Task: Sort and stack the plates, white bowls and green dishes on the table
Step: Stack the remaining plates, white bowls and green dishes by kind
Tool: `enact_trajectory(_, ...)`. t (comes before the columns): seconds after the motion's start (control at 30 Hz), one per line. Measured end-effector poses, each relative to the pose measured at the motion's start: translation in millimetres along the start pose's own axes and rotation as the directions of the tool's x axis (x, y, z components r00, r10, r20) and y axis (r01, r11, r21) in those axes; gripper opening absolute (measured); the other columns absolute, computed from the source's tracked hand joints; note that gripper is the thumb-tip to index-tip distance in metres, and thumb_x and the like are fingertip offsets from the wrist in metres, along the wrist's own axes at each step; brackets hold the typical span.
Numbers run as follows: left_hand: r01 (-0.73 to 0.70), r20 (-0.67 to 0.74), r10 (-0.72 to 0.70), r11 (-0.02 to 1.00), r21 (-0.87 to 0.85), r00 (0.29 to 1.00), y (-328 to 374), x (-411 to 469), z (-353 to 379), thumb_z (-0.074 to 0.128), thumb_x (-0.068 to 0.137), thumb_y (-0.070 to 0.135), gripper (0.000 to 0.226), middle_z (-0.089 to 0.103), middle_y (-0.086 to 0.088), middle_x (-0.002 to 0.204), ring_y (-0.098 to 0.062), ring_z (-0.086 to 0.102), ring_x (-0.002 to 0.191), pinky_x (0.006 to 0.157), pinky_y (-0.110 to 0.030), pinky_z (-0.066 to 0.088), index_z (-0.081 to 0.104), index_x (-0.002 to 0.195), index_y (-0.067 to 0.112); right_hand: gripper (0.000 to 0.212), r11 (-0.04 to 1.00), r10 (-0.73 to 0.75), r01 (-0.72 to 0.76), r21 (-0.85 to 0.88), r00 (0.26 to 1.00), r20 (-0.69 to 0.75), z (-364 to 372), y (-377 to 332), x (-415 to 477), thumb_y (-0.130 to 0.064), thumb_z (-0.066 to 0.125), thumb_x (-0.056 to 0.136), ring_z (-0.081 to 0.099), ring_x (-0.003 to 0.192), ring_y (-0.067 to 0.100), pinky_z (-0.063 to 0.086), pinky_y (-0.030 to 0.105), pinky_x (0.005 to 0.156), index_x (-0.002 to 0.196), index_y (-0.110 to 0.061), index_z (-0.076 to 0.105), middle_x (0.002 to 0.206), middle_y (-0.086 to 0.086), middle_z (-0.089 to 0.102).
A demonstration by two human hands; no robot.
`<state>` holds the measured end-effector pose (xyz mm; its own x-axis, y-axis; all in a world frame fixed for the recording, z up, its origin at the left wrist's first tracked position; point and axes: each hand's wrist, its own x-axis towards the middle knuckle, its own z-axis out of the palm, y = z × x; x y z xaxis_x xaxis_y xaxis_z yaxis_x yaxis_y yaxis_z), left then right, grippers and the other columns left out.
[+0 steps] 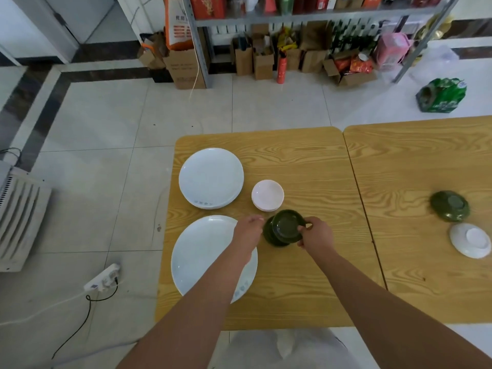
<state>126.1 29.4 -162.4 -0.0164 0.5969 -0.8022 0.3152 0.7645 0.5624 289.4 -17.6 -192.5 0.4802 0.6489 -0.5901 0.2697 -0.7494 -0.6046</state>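
Head view: a wooden table [306, 161] carries the sorting, and a second table [426, 155] butts against its right side, with the green dish stack [269, 235] near the first table's middle as the marker for all else. A large white plate [202, 251] lies just left of that stack and partly under the left forearm. A stack of white plates [211, 179] sits left of the green stack and beyond it. A stack of white bowls [267, 195] stands just beyond it, close but apart. The top green dish [286, 225] rests tilted on the stack, its right rim pinched by the curled fingers of the right grip [315, 234]. The left grip [249, 230] is at the stack's left edge, and whether it clasps the lower dishes or only touches them cannot be told. Far right of the stack, on the second table, an upturned green dish [450, 206] and an upturned white bowl [470, 241] lie near each other, unsorted. The risks, as judged from here: released while tilted, the top dish could slide off toward the bowls or the large plate and chip. If the lower dishes are not steadied, they could shift under the push. The left forearm, low over the large plate, could drag it toward the table edge
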Motion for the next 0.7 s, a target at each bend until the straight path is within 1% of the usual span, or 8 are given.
enact_trajectory(0.07,-0.001,0.007,0.001,1.000,0.015,1.000,0.4,1.7,-2.1,0.050,0.097,0.026,0.030,0.061,-0.010,0.128,-0.028,0.058,0.120,0.106,-0.042,0.047,0.061,0.125,0.023,0.029,1.000,-0.001,0.001,-0.001,1.000,0.002,5.1,1.8,2.5,-0.014,0.057,0.096,0.066,0.056,0.019,0.054,0.029,0.054,0.126,-0.014,0.060,0.087,0.011,0.070)
enact_trajectory(0.17,0.018,0.008,-0.018,0.999,0.038,1.000,1.4,7.1,-4.8,0.050,0.097,0.026,0.033,0.058,-0.014,0.131,-0.031,0.055,0.124,0.107,-0.044,0.045,0.060,0.127,0.019,0.028,0.998,-0.009,0.010,-0.059,1.000,0.004,11.9,3.7,6.3,-0.018,0.055,0.098,0.067,0.056,0.019,0.058,0.033,0.060,0.125,-0.016,0.062,0.084,0.010,0.071)
enact_trajectory(0.23,0.022,0.013,-0.022,1.000,0.018,1.000,2.1,9.5,-5.9,0.051,0.097,0.027,0.032,0.060,-0.009,0.130,-0.027,0.057,0.121,0.107,-0.043,0.045,0.059,0.128,0.022,0.029,0.997,-0.003,0.003,-0.073,1.000,0.011,17.0,5.6,9.5,-0.018,0.054,0.098,0.068,0.058,0.022,0.060,0.038,0.067,0.126,-0.017,0.063,0.084,0.009,0.071)
enact_trajectory(0.3,0.012,0.019,-0.012,1.000,0.018,1.000,1.3,13.0,-6.7,0.051,0.097,0.025,0.032,0.061,-0.007,0.129,-0.026,0.058,0.119,0.106,-0.041,0.046,0.059,0.128,0.021,0.030,0.996,0.013,-0.011,-0.090,1.000,0.022,21.5,7.2,12.6,-0.018,0.051,0.099,0.070,0.062,0.024,0.061,0.042,0.072,0.127,-0.017,0.064,0.083,0.008,0.072)
enact_trajectory(0.37,-0.007,0.034,0.006,1.000,0.026,0.999,0.2,14.8,-7.0,0.051,0.098,0.022,0.033,0.061,-0.010,0.129,-0.028,0.059,0.119,0.104,-0.039,0.047,0.059,0.129,0.017,0.030,0.993,0.023,-0.019,-0.114,0.999,0.029,24.8,7.5,13.1,-0.019,0.049,0.101,0.070,0.062,0.024,0.060,0.040,0.073,0.125,-0.017,0.065,0.080,0.008,0.072)
enact_trajectory(0.47,0.008,0.061,-0.012,0.998,0.059,0.998,-2.5,16.0,-8.3,0.051,0.099,0.023,0.035,0.058,-0.004,0.132,-0.022,0.057,0.120,0.106,-0.039,0.046,0.054,0.134,0.021,0.028,0.990,0.003,0.000,-0.141,1.000,0.021,27.5,7.2,12.5,-0.020,0.046,0.102,0.070,0.062,0.022,0.060,0.039,0.073,0.118,-0.017,0.069,0.074,0.006,0.072)
enact_trajectory(0.6,0.003,0.082,-0.011,0.996,0.093,0.997,-4.7,14.9,-7.8,0.051,0.100,0.023,0.037,0.056,0.000,0.134,-0.021,0.054,0.124,0.106,-0.037,0.045,0.051,0.137,0.023,0.027,0.988,-0.018,0.021,-0.154,1.000,0.020,28.0,8.2,13.2,-0.022,0.045,0.102,0.070,0.062,0.021,0.059,0.040,0.074,0.109,-0.019,0.071,0.071,0.005,0.071)
enact_trajectory(0.7,0.018,0.066,-0.021,0.998,0.052,0.998,-5.7,14.3,-5.8,0.052,0.099,0.026,0.038,0.056,-0.001,0.135,-0.022,0.054,0.125,0.108,-0.041,0.044,0.052,0.137,0.024,0.027,0.988,-0.038,0.040,-0.152,0.999,0.019,28.1,11.0,12.8,-0.022,0.045,0.102,0.069,0.060,0.021,0.059,0.037,0.070,0.111,-0.017,0.071,0.073,0.005,0.071)
